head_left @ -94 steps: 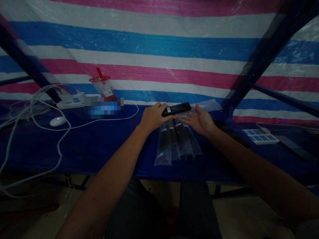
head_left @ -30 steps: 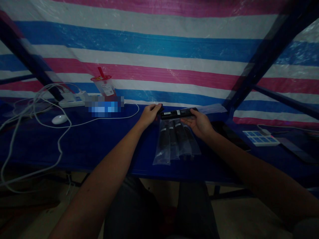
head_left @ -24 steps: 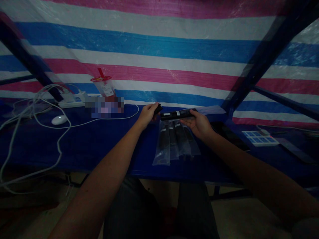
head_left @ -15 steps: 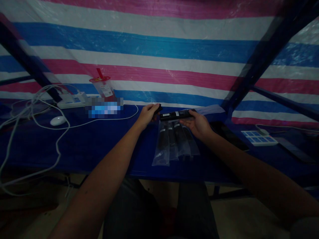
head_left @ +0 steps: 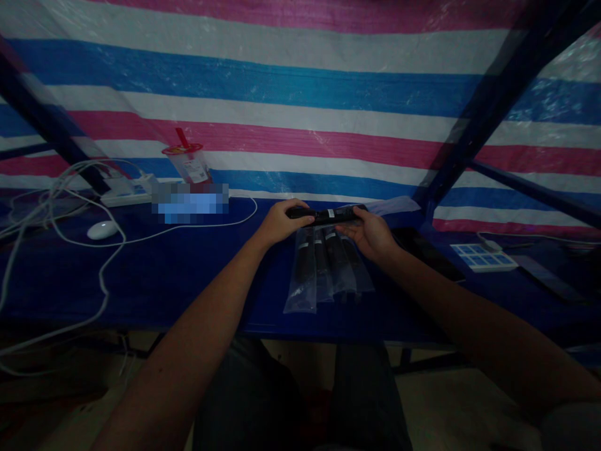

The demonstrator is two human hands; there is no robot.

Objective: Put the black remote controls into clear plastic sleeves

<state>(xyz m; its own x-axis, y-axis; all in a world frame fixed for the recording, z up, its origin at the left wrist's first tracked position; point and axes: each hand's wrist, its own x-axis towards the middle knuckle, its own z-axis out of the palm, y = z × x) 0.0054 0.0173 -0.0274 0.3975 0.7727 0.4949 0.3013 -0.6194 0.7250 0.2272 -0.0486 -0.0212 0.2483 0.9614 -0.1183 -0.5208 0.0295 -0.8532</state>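
Observation:
A long black device, which looks like a remote control (head_left: 331, 215) with a white label on its upward side, lies across both hands above the table. My right hand (head_left: 373, 235) is closed round its right end, thumb on top and fingers below. At the left end my left hand (head_left: 282, 222) pinches a small black cover (head_left: 295, 213) against the device. Whether the cover is seated cannot be made out in the dim light. Just below the hands, several clear plastic bags (head_left: 303, 275) with similar black devices lie fanned out on the blue table (head_left: 197, 275).
A clear bag (head_left: 394, 205) and a dark flat tablet-like thing (head_left: 429, 254) lie to the right, near a white-and-blue power strip (head_left: 483, 257). Leftward are a white mouse (head_left: 102, 230), tangled white cables (head_left: 106, 275) and a drink cup (head_left: 188, 166) with a red straw.
My left hand has moved right with the small cover, from a gap beside the device to contact with its left end. My right hand still holds the device.

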